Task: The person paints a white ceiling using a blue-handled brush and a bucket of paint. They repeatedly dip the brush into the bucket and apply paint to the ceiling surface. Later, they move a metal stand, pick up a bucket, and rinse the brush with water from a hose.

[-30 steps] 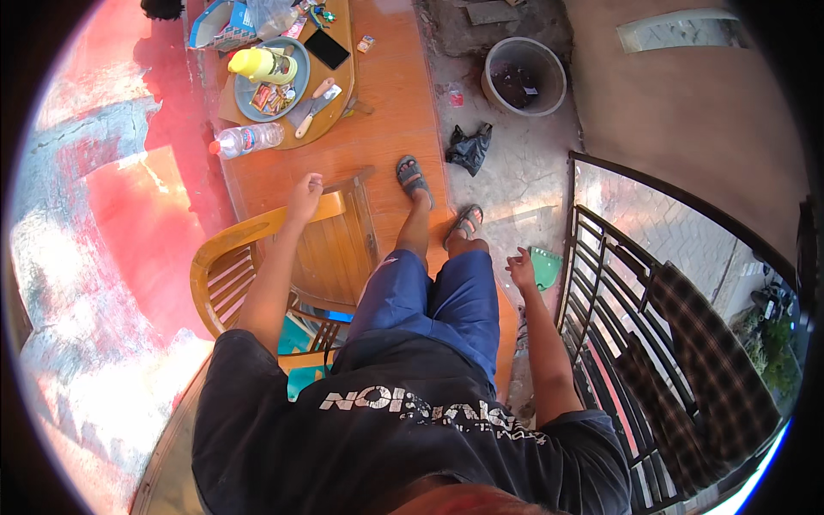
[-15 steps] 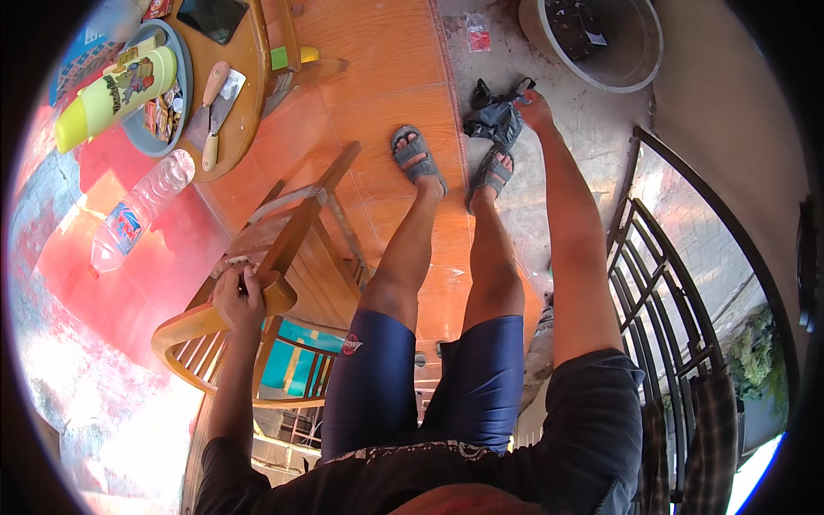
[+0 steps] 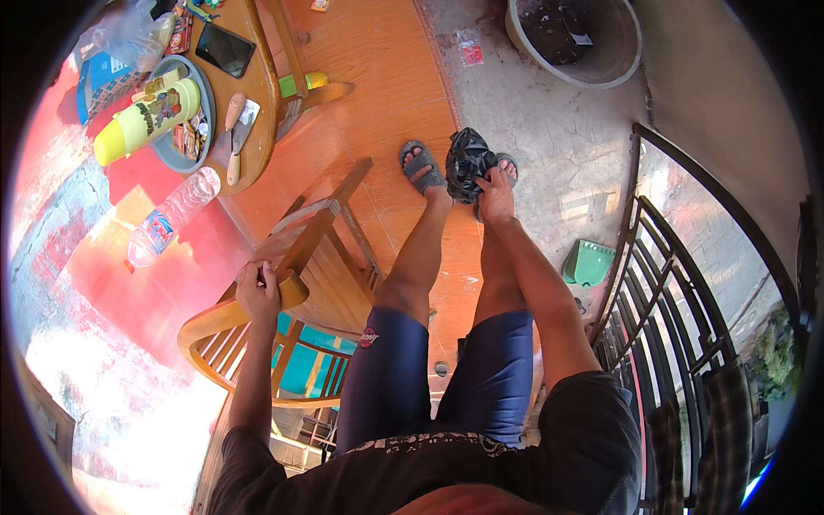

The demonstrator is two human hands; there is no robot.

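Observation:
A crumpled black plastic bag (image 3: 468,163) hangs from my right hand (image 3: 496,196), whose fingers are closed on its edge. It is in front of my sandalled feet and covers part of the right sandal (image 3: 506,167). What the bag contains, if anything, cannot be seen. Over at the left, my left hand (image 3: 258,289) is wrapped round the curved armrest (image 3: 296,292) of a wooden chair (image 3: 318,275).
A round wooden table (image 3: 266,112) at the upper left bears a grey tray, a yellow-green bottle, scrapers and a phone. Beside it is a clear plastic bottle (image 3: 176,215). A large tub (image 3: 601,77), green dustpan (image 3: 589,263) and dark metal railing (image 3: 665,296) are on the right.
My right hand has drawn the black bag left and nearer, from the grey floor to between my feet. My left hand stays on the armrest. The green dustpan has come into sight.

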